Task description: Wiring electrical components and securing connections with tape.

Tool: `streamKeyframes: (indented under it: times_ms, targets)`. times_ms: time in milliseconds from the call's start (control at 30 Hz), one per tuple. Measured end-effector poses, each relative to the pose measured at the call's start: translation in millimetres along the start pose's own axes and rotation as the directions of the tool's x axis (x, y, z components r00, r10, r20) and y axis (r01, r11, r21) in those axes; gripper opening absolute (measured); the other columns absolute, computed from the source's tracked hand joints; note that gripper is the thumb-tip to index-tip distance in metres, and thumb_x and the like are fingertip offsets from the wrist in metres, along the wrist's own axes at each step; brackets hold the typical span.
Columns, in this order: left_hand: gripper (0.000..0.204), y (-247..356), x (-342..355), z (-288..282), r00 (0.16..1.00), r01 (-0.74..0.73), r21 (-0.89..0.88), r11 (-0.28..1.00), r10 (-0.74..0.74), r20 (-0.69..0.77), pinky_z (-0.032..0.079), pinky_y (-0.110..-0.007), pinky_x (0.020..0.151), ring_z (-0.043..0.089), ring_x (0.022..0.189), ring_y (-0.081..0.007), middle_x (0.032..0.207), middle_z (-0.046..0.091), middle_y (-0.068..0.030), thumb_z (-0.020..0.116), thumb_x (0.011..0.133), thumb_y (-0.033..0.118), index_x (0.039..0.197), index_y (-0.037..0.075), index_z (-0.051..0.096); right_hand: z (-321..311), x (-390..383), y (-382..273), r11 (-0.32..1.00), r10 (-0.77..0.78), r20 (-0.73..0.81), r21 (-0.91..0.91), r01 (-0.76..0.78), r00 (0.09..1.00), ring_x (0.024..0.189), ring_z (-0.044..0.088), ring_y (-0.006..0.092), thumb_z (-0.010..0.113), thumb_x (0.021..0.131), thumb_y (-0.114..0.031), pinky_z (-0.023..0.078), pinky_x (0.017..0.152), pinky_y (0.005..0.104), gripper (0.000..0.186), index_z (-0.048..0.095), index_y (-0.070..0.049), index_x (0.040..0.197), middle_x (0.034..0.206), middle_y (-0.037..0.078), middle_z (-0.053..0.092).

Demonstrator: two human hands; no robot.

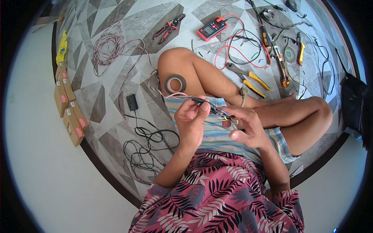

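Note:
In front of my lap, my left hand [190,120] pinches a wire joint [202,102] wrapped in black tape between thumb and fingers. A pink wire [176,93] runs into the joint from the left. Blue and pale wire ends [223,113] stick out on its right side. My right hand [248,126] has its fingers against these ends, with the thumb spread apart from them. A roll of dark tape [168,85] rests on my left leg. Beyond my right hand, a beige cable [243,96] lies over my lower leg.
On the tiled floor lie red-handled pliers [168,29], a red multimeter [212,29], yellow-handled pliers [254,81], a utility knife [281,66] and a screwdriver [265,37]. A pink wire coil [107,48], black cable [145,136] with a socket [132,102], and small boxes [74,122] are leftward.

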State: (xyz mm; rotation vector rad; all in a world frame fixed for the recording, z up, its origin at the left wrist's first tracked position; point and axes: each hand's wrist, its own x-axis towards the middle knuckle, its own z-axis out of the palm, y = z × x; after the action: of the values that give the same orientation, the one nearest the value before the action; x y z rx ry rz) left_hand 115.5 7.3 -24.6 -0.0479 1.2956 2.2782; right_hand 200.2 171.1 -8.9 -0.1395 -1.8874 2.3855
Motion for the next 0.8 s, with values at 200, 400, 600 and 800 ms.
streamKeyframes:
  times_ms: [200,400,600,800]
  targets:
    - [0.021,4.3,-0.1,3.7,0.999,0.048,0.031,0.998,-0.047,-0.023,0.052,-0.03,0.083,0.064,0.091,-0.013,0.103,0.066,-0.0053,0.065,0.096,0.01,0.115,0.004,0.061,-7.6,0.5,6.9,0.871,-0.117,0.014,-0.478,0.109,0.993,0.071,0.062,0.0146,0.068,0.093,-0.019,0.049,0.066,0.0297,0.03,0.067,0.004,0.113,0.081,0.01,0.069]
    - [0.023,4.8,-1.7,10.6,0.997,0.056,-0.028,0.998,-0.057,-0.049,0.054,-0.031,0.082,0.065,0.089,-0.014,0.102,0.066,-0.0056,0.065,0.097,0.013,0.116,0.002,0.06,-2.9,-0.5,3.6,0.911,-0.009,-0.133,-0.411,-0.047,0.991,0.071,0.062,0.0146,0.065,0.096,-0.017,0.048,0.064,0.029,0.02,0.065,0.004,0.095,0.077,0.007,0.068]
    - [0.025,2.1,-0.8,2.4,0.998,0.054,0.0,0.999,-0.053,0.036,0.056,-0.03,0.079,0.065,0.09,-0.0147,0.109,0.064,-0.0076,0.07,0.094,0.01,0.112,-0.005,0.063,12.8,15.9,-16.4,0.92,-0.235,-0.232,-0.366,0.139,0.944,0.076,0.068,0.0228,0.073,0.085,-0.001,0.054,0.069,0.031,0.02,0.069,0.004,0.104,0.089,0.013,0.069]
    - [0.03,3.7,2.7,7.6,0.983,-0.053,0.012,0.999,0.05,0.175,0.056,-0.029,0.084,0.065,0.095,-0.0167,0.11,0.064,-0.0095,0.074,0.088,0.001,0.114,-0.005,0.062,3.8,20.1,-5.2,0.846,-0.315,-0.12,-0.486,0.221,0.941,0.079,0.068,0.0226,0.081,0.076,-0.002,0.055,0.07,0.031,0.024,0.072,0.003,0.098,0.089,0.013,0.07]
